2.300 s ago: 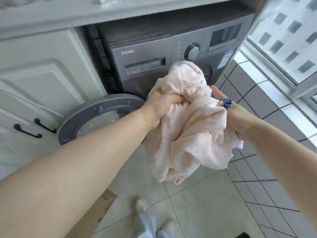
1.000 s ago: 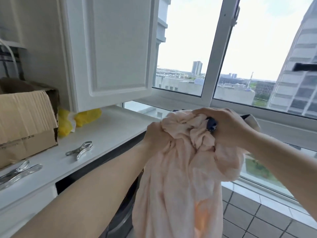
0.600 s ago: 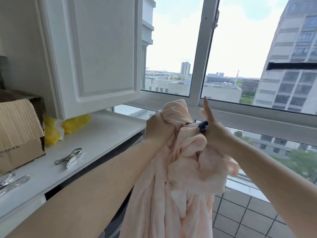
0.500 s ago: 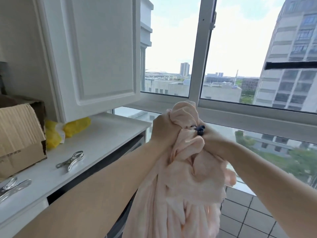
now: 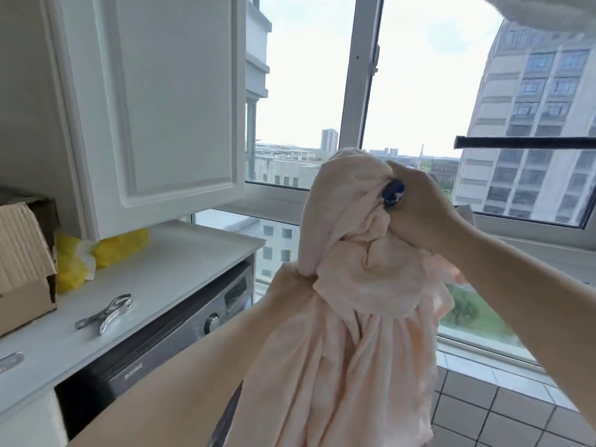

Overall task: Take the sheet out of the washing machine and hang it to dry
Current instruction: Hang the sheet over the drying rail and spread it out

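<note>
Pale peach fabric fills the lower middle of the frame: the sheet (image 5: 351, 317) is bunched into a crumpled head at centre and hangs in long folds toward the bottom edge, in front of the window (image 5: 416, 91). The right hand (image 5: 419, 214) grips the top of the bundle from the right, its fingers curled tight round the cloth, and a small dark blue object (image 5: 392, 192) sits against the knuckles; what it is cannot be made out. The left hand (image 5: 290, 288) is at the left side of the bundle, lower down, where the cloth narrows; fabric drapes over it, so whether its fingers are curled or spread I cannot tell.

At lower left the washing machine (image 5: 167, 346) stands under a white countertop (image 5: 180, 253), its grey control panel and round dial showing. On the countertop lie a metal clothes peg (image 5: 104, 312), a yellow plastic bag (image 5: 96, 256) pushed back beneath the wall cabinet (image 5: 151, 101), and a cardboard box (image 5: 24, 269) at the left edge. A second bit of shiny metal (image 5: 9, 361) shows at the far left edge, cut off by the frame.

At right, level with the top of the bundle, a dark horizontal rod (image 5: 525, 142) juts in from the right edge. Grey floor tiles (image 5: 483, 411) show at lower right.
</note>
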